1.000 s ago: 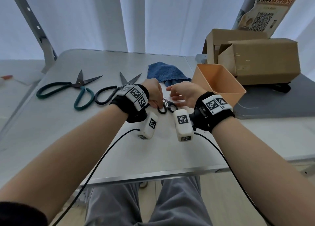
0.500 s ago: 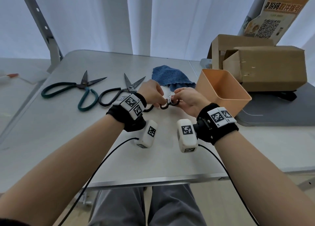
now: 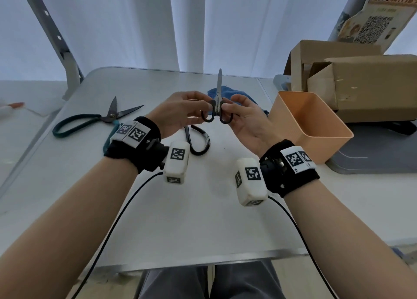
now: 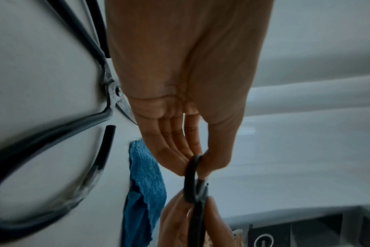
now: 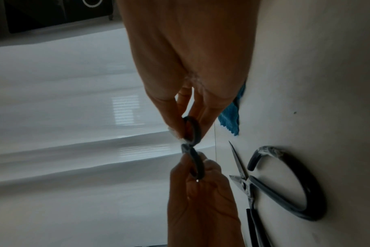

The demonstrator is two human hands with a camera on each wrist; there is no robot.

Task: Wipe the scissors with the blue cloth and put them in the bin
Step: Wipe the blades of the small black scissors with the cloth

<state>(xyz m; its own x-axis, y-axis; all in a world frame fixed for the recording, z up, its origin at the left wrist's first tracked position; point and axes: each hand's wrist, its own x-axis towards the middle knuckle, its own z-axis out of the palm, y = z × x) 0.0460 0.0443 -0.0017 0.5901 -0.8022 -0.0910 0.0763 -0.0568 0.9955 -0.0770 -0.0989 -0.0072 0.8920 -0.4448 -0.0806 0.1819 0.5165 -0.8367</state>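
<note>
On the grey worktop (image 3: 203,208), the orange plastic bin (image 3: 311,127) and crumpled blue cloth (image 3: 234,93) wait. Lifted a moment ago, the small black-handled scissors (image 3: 217,109) now stand blades-up, left hand (image 3: 178,113) and right hand (image 3: 246,122) fingers clamped on each loop; wiping likely follows.

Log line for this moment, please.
phase: pre-wipe | both hands pinch small scissors handles, blades up | blue cloth on table | bin empty

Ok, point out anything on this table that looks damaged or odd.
One thing: the black-handled scissors lying on the table have a handle loop that is not closed. It ends in a gap, and its tip looks frayed or wrapped. The small scissors held by both hands look intact.
</note>
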